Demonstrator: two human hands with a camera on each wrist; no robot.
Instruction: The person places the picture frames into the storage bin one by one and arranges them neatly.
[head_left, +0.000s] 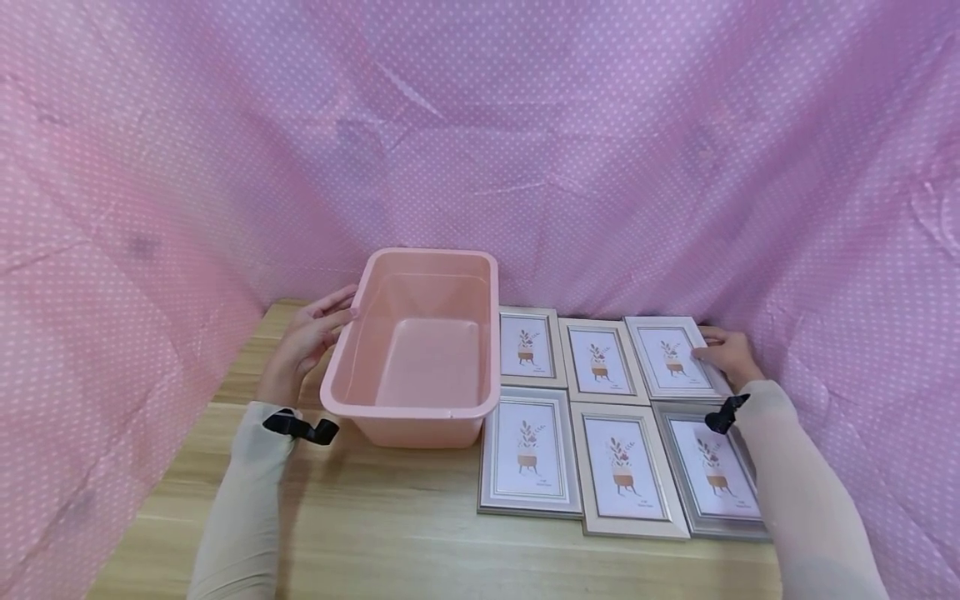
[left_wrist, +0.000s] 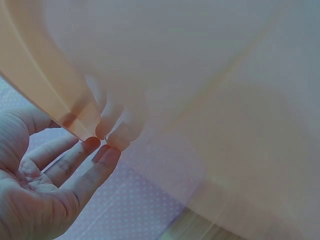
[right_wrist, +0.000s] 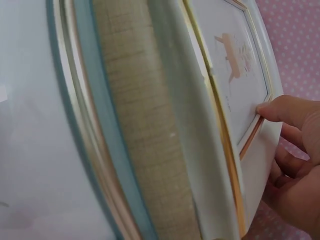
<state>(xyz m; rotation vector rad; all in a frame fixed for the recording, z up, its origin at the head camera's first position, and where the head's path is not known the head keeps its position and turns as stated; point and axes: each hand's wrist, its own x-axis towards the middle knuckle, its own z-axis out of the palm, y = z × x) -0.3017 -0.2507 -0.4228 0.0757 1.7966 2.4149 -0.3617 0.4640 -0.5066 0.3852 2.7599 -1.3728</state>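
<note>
A pink plastic basin [head_left: 411,412] stands on the left, its inside bare. My left hand [head_left: 309,337] holds its left rim, thumb over the edge. In the left wrist view the fingertips [left_wrist: 107,156] press the basin's outer wall [left_wrist: 240,130] just below the rim. Far right, my right hand [head_left: 729,357] pinches the right edge of a pale picture frame [head_left: 681,392] in the back row. Its thumb lies on the frame's face in the right wrist view, the other fingers curled at the outer edge and partly hidden.
Several more picture frames lie face up in two rows right of the basin, among them a white one [head_left: 529,503], a cream one [head_left: 634,527] and a grey one [head_left: 723,525]. A wooden table [head_left: 390,533] carries everything. Pink dotted cloth [head_left: 480,150] hangs behind and at both sides.
</note>
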